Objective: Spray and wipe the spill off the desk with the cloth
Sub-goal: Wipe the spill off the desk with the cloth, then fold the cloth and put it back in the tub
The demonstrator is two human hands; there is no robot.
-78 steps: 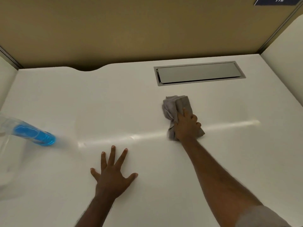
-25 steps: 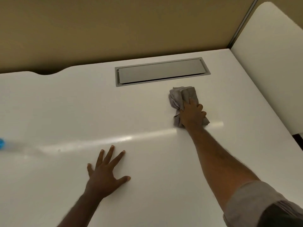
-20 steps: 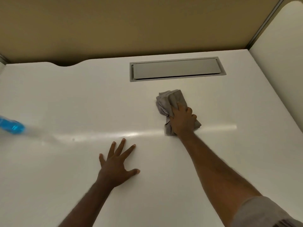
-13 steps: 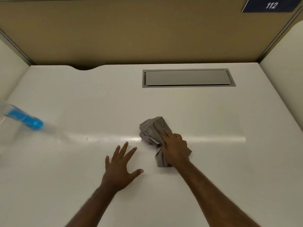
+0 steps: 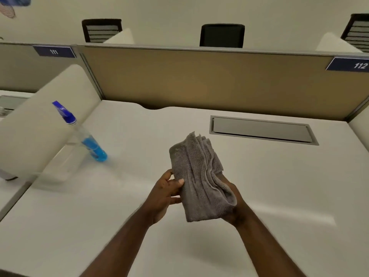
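A folded grey cloth [image 5: 199, 176] is held up above the white desk [image 5: 279, 186], in the middle of the view. My left hand [image 5: 165, 193] pinches its left edge with thumb and fingers. My right hand [image 5: 231, 204] grips the cloth from underneath on its right side and is mostly hidden behind it. A clear spray bottle [image 5: 85, 136] with blue liquid and a blue nozzle stands on the desk at the left, apart from both hands. I see no spill on the desk surface.
A grey cable hatch [image 5: 261, 129] is set into the desk at the back right. A tan partition [image 5: 199, 80] closes the far edge. White side dividers [image 5: 40, 124] stand left and right. Black chairs [image 5: 221, 36] show beyond the partition.
My right hand has lifted the cloth off the desk. My left hand has left the desk and taken hold of the cloth. The view has tilted up, showing the whole spray bottle.
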